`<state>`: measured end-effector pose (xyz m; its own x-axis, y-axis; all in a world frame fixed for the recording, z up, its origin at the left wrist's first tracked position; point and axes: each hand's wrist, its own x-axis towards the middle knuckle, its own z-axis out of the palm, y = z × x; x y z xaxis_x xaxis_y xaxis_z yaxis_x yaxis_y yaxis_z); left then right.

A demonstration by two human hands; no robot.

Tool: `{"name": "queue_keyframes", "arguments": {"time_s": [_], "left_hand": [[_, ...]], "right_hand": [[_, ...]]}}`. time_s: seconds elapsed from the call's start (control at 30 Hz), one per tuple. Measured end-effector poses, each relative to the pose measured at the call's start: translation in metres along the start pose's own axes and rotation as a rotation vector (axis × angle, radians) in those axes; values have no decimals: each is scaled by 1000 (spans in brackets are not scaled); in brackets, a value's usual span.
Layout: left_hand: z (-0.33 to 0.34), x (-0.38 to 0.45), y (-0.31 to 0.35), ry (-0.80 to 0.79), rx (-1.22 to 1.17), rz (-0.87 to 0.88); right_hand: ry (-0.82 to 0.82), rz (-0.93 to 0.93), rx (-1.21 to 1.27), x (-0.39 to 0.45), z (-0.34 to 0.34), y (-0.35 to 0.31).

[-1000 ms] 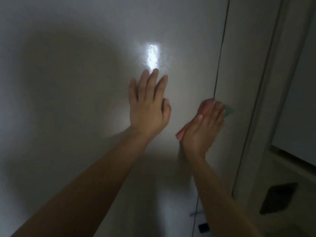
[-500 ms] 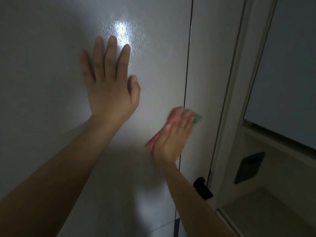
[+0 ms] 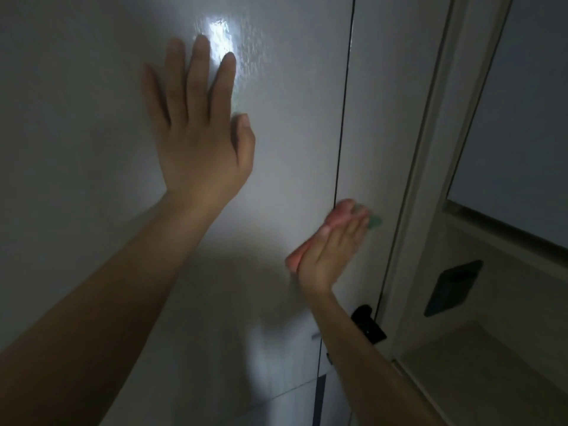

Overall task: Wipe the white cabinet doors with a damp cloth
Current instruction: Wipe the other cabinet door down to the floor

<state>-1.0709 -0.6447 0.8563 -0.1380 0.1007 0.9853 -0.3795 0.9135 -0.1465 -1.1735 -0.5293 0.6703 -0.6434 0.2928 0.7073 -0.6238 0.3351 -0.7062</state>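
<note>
A tall white cabinet door (image 3: pixel 292 133) fills most of the view, with a bright glare spot near its top. My left hand (image 3: pixel 199 133) lies flat on it, fingers straight and spread. A second, narrower white door (image 3: pixel 387 118) stands to the right of a dark vertical seam. My right hand (image 3: pixel 332 253) presses a pink cloth (image 3: pixel 296 256) with a green corner against the doors right at that seam, fingers straight over it. Most of the cloth is hidden under the hand.
A black latch or hinge piece (image 3: pixel 367 322) sits low at the seam beside my right forearm. To the right are a pale door frame (image 3: pixel 430 149), a dark diamond-shaped fitting (image 3: pixel 451 287) on a wall panel, and a ledge (image 3: pixel 491 364) below it.
My right hand with the cloth has slid a little lower along the seam between the doors. My left hand stays flat on the big door. The view has shifted slightly.
</note>
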Motion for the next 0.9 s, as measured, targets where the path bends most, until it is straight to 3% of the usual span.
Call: {"name": "queue_keyframes", "arguments": {"time_s": [0.1,0.17,0.23,0.3,0.37,0.47,0.53,0.57,0.67,0.73,0.8,0.9], "left_hand": [[-2,-1,-1,-8,4,5],[-1,0,-1,1,11,7],[0,-1,0,14,6,10],[1,-1,-1,17,15,10],[2,0,-1,10,25,8],[1,1,-2,7,35,17],[1,1,-3,4,37,17],[1,1,-2,1,29,13],[1,1,0,6,31,5],[1,1,0,7,42,1],[2,1,-2,7,59,1],[1,-2,0,-2,56,6]], "right_hand": [[-129,-276,-117,-7,-7,2],[-126,-388,-149,19,-16,8],[-65,-240,-73,50,-19,9],[57,84,39,63,-7,-9],[114,124,13,44,8,-40],[-92,-398,-155,1,17,-51],[-155,-669,-230,18,7,-30],[-138,-671,-222,32,0,-15],[-23,-211,-5,67,-15,20],[37,-8,58,58,-8,17],[55,-30,0,17,9,-1],[-137,-365,-184,-55,26,-11]]}}
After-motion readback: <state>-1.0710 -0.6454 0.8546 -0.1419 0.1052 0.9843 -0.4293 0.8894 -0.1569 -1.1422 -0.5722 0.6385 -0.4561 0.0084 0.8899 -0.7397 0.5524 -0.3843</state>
